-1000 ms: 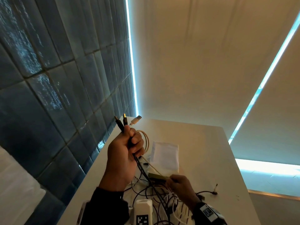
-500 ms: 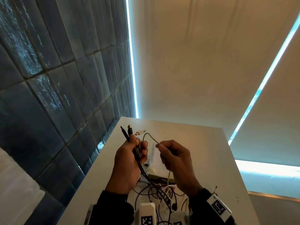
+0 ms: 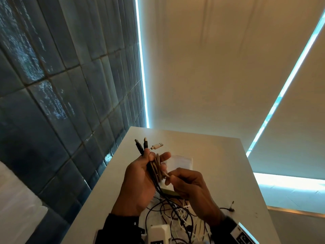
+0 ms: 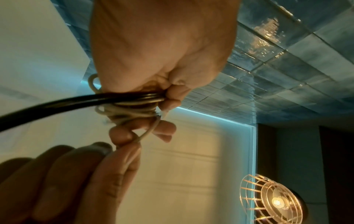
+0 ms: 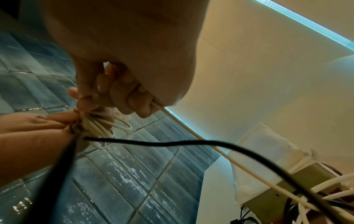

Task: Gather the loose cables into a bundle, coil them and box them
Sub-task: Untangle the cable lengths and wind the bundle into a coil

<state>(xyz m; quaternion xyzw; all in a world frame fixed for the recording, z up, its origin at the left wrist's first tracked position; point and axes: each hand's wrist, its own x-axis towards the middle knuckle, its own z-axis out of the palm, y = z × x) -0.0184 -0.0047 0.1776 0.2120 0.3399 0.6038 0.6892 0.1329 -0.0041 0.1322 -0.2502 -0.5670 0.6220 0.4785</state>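
My left hand (image 3: pixel 152 157) is raised over the table and grips a bundle of cables (image 3: pixel 156 169). Two black USB plugs (image 3: pixel 140 147) and a white plug (image 3: pixel 157 146) stick out above the fist. Beige loops (image 4: pixel 124 112) lie coiled in its fingers beside a black cable (image 4: pixel 76 101). Just to the right, my right hand (image 3: pixel 169 178) pinches the beige cable (image 5: pixel 191 131) between thumb and fingertips, touching the coil. That cable and the black ones trail down to a tangle of loose cables (image 3: pixel 175 213) on the table. The olive box (image 3: pixel 169 192) lies under my hands, mostly hidden.
The white table (image 3: pixel 225 164) runs along a dark tiled wall (image 3: pixel 61 111) on the left. A white bag (image 3: pixel 182 161) lies behind the box. A black jack plug (image 3: pixel 232 205) sticks up at the right. A white device (image 3: pixel 159 233) sits at the near edge.
My right hand came up from the pile with the beige cable, looped it to the left hand, and now pinches it lower beside the coil. The left hand has sunk slightly.
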